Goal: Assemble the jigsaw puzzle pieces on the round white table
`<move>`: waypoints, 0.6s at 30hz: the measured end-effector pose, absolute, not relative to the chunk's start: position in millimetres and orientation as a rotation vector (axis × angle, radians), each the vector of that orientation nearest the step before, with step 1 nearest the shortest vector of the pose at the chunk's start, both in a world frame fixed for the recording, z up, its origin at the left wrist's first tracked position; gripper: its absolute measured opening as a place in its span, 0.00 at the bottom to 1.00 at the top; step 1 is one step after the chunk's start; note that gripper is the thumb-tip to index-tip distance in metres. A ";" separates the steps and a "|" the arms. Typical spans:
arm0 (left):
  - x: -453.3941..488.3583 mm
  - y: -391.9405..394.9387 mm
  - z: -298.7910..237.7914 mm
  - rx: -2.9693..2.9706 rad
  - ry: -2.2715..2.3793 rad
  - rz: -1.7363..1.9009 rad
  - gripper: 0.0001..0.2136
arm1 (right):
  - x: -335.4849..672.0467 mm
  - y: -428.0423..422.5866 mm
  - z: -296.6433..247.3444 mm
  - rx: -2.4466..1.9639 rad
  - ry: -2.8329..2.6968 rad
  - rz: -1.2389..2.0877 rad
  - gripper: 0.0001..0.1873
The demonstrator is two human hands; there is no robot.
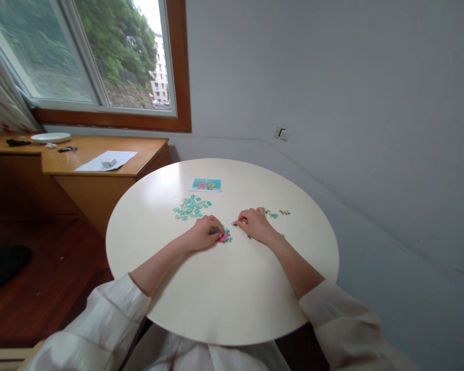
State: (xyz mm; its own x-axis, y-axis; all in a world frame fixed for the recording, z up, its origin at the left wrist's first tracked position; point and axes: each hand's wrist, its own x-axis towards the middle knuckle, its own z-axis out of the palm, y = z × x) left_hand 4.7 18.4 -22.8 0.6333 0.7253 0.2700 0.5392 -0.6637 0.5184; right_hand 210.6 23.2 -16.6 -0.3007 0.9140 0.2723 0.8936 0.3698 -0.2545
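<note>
Both my hands rest on a round cream table (224,288). My left hand (204,232) is curled, its fingers pinched on a small joined cluster of pink and teal puzzle pieces (224,236). My right hand (255,223) lies just to the right, fingers curled down onto the tabletop over a tiny piece; what it holds is hidden. A loose heap of teal puzzle pieces (191,207) lies beyond my left hand. A small picture card (205,184) sits further back. A few stray pieces (277,213) lie past my right hand.
A wooden desk (100,170) stands at the back left under a window, carrying a white plate (51,137), a sheet of paper (107,161) and small dark items. Grey walls close the right side. A dark round object (3,263) lies on the wooden floor.
</note>
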 end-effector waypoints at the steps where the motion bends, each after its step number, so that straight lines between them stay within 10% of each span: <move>1: 4.8 18.0 -22.3 2.464 1.005 0.656 0.08 | 211.9 23.4 -15.7 -1.578 -2.244 0.082 0.11; 18: 5.9 17.7 -19.8 2.415 1.050 0.642 0.07 | 255.7 22.3 -0.9 -1.380 -2.332 0.836 0.14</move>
